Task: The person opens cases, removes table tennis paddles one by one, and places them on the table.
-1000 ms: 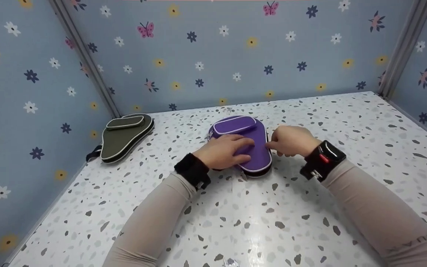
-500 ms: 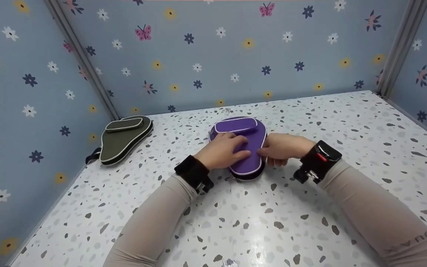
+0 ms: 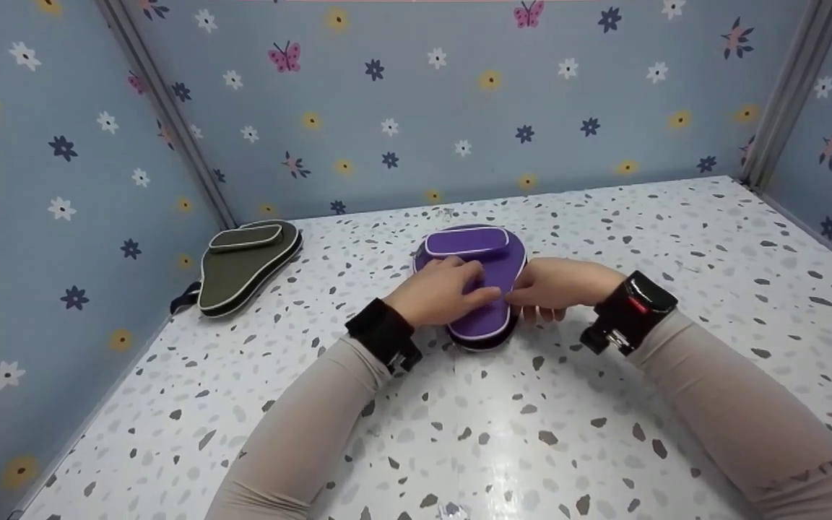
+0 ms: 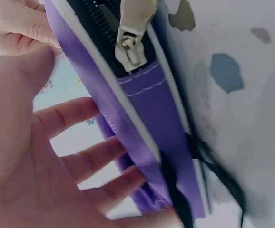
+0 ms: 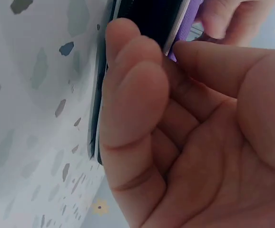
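A purple table tennis bat case [image 3: 500, 273] with white piping lies on the table, its small front pocket [image 3: 466, 241] toward the back wall. My left hand [image 3: 439, 290] rests on its face with the fingers spread, and in the left wrist view those fingertips touch the purple fabric. A metal zipper pull [image 4: 130, 50] sits at one end of the zipper on the case's side. At the right edge, my right hand [image 3: 564, 283] has curled fingers and pinches the case's rim between thumb and fingers. What lies inside that pinch is hidden in the right wrist view.
A dark green case [image 3: 243, 271] of the same shape lies at the back left, with a black strap [image 3: 185, 297] by its narrow end. Flower-patterned walls [image 3: 416, 108] enclose the speckled white table [image 3: 531, 448] at the back and both sides.
My right hand has shifted slightly left and toward me along the case's right edge. The narrow end of the case has swung a little left. My left hand stays on top.
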A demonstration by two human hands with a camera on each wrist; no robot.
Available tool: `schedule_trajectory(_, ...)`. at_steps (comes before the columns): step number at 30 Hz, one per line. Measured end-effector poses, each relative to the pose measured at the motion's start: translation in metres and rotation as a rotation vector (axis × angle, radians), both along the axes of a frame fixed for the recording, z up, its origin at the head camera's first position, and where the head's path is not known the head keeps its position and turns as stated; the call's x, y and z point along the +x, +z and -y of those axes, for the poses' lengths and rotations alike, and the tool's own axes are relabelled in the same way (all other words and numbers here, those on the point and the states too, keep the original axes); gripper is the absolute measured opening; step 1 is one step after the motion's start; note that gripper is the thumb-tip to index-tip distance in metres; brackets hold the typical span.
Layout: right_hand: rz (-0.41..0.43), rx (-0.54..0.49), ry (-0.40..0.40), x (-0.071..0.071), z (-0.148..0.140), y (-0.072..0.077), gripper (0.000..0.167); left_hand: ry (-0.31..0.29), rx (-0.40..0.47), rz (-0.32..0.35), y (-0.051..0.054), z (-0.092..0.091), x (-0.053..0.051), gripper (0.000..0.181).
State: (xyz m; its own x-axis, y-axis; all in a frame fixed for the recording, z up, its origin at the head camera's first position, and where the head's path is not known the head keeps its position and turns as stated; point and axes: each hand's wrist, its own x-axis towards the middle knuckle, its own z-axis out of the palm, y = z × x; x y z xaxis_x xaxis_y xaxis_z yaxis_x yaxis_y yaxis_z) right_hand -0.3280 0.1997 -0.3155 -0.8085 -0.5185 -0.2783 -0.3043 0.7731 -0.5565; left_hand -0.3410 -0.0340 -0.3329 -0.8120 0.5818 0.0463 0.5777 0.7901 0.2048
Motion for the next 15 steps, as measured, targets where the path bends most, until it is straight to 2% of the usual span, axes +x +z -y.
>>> schedule_trajectory(3, -0.066, 0.069, -0.033, 0.001, -0.003, 0.003, 0.039, 0.07, -0.011, -0.048, 0.0, -0.013, 0.007, 0.065)
schedule_trajectory(6, -0.217, 0.183, -0.118, 0.002, -0.008, 0.006, 0.037, 0.139, -0.047, -0.101, 0.0, -0.027, 0.014, 0.081)
schedule_trajectory(9, -0.357, 0.286, -0.215, 0.002, -0.014, 0.005, 0.036, 0.184, -0.088, -0.137, 0.001, -0.04, 0.019, 0.091)
schedule_trajectory(12, -0.422, 0.325, -0.274, 0.0, -0.019, 0.003, 0.041, 0.207, -0.127, -0.165, 0.001, -0.051, 0.022, 0.092)
schedule_trajectory(15, -0.448, 0.34, -0.298, -0.001, -0.022, 0.002, 0.041, 0.217, -0.165, -0.187, 0.001, -0.061, 0.023, 0.09)
